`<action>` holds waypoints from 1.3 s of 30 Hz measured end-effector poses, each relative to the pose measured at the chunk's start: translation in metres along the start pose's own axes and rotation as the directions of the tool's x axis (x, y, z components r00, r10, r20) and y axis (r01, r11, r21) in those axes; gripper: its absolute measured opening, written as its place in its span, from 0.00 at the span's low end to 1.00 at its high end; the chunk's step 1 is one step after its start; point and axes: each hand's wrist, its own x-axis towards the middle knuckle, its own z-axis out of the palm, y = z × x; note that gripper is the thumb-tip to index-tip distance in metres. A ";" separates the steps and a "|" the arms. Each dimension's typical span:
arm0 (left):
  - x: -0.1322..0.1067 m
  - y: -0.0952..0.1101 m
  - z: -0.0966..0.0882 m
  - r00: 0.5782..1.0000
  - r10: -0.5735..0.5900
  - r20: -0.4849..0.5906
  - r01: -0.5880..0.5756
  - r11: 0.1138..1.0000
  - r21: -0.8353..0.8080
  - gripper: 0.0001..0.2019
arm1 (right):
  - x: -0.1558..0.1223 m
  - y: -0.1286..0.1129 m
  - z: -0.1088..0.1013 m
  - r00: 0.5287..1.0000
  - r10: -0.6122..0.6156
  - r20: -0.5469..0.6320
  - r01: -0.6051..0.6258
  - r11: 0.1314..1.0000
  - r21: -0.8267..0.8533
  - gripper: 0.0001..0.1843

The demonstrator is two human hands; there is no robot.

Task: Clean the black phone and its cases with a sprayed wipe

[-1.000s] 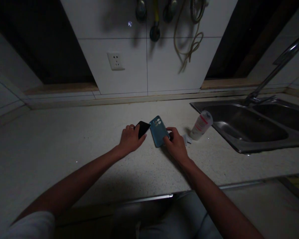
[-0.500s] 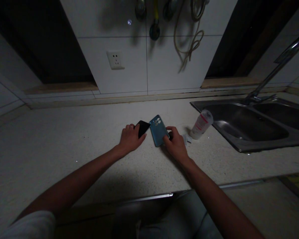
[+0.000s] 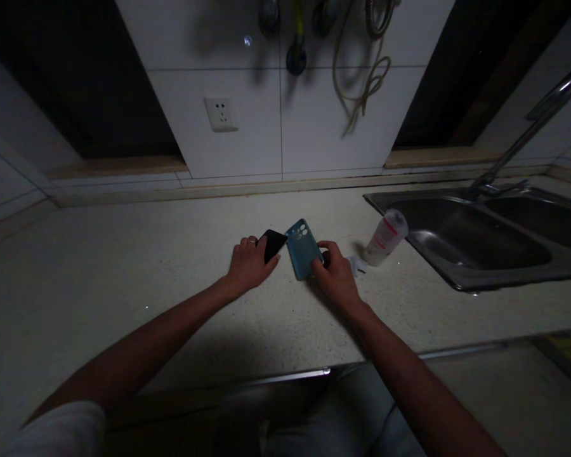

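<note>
My left hand (image 3: 249,263) is closed round a black smartphone (image 3: 275,245), thumb along its near side and a ring on one finger. Close by on the right, my right hand (image 3: 335,273) grips a blue phone case (image 3: 304,252) by its right edge. Camera cut-outs show at the case's far end. The phone's right corner comes up to the case's left edge; whether they touch I cannot tell. Both are low over the pale countertop (image 3: 181,254). A small dark thing beside my right fingers is mostly hidden.
Right of my right hand, a clear plastic cup (image 3: 385,238) with red print stands near a small whitish scrap (image 3: 358,265). Further right is a steel double sink (image 3: 450,276) with a tap (image 3: 533,133). A socket (image 3: 220,115) and a hanging cord (image 3: 361,98) are on the tiled wall.
</note>
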 end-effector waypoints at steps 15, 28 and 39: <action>0.000 0.000 -0.001 1.000 0.009 0.007 -0.009 1.000 -0.010 0.33 | 0.000 0.000 0.000 1.000 -0.006 0.004 0.006 1.000 -0.006 0.21; 0.001 0.000 -0.001 1.000 0.002 0.015 -0.002 1.000 -0.020 0.33 | 0.000 0.000 0.000 1.000 -0.004 0.011 0.004 1.000 0.004 0.20; 0.001 -0.001 0.001 1.000 0.012 0.004 -0.012 1.000 -0.022 0.33 | 0.001 0.002 0.000 1.000 -0.011 0.027 0.011 1.000 0.005 0.21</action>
